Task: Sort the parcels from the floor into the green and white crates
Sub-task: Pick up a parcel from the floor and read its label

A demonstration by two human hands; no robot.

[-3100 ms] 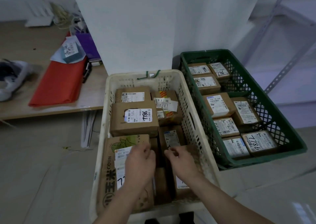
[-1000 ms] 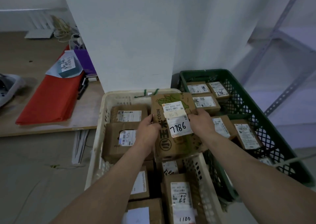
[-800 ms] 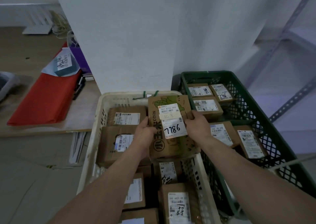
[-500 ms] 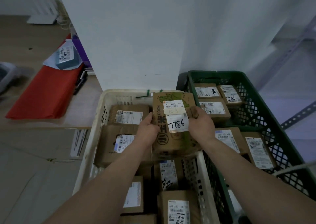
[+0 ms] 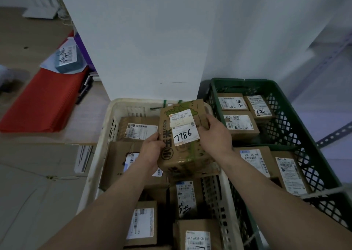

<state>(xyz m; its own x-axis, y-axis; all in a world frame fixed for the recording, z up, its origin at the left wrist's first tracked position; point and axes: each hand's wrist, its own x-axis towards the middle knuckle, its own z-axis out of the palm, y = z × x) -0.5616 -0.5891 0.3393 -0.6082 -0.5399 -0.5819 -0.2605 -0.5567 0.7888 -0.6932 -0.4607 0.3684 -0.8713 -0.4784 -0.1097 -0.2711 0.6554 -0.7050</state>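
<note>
Evidently stiff and fairly light, the brown cardboard parcel labelled 7786 (image 5: 182, 154) hung above the white plastic crate (image 5: 133, 102). The left hand (image 5: 150, 150) gripped its left edge and the right hand (image 5: 215, 135) its right. Those firm side edges looked the safest hold; the taped face seemed slippery.
</note>
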